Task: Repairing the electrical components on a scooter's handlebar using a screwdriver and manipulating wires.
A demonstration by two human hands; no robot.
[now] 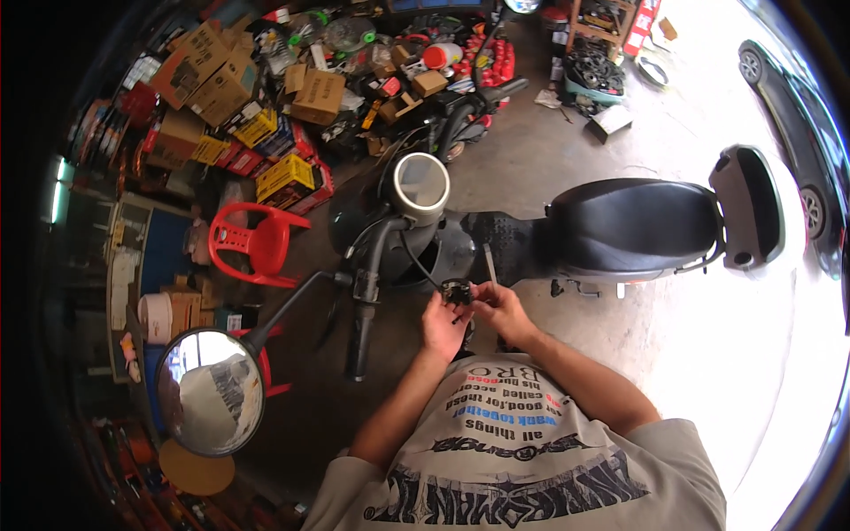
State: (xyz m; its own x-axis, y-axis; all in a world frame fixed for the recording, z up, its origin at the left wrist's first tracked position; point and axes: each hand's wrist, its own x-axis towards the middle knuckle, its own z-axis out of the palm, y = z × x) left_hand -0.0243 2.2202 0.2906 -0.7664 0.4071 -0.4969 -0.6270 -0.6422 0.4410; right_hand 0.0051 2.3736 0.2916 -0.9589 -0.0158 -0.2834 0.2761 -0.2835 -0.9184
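In front of my chest, my left hand (445, 326) is closed around a small black mechanical part (456, 292) with a cable running up from it toward the handlebar. My right hand (501, 311) is pinched at the right edge of this part; what its fingertips grip is too small to tell. A thin pale strip (490, 263) rises just above the right fingers; I cannot tell if it is held. Beyond both hands stands a dark motor scooter with a black seat (633, 227), a round pale-rimmed front unit (421, 183) and a handlebar grip (358, 343).
The scooter's round mirror (211, 389) juts out at the lower left. A red plastic chair (257, 243) stands left of the scooter. Cardboard boxes (317, 96) and loose parts pile up at the far left. A parked car (801, 150) is at the far right.
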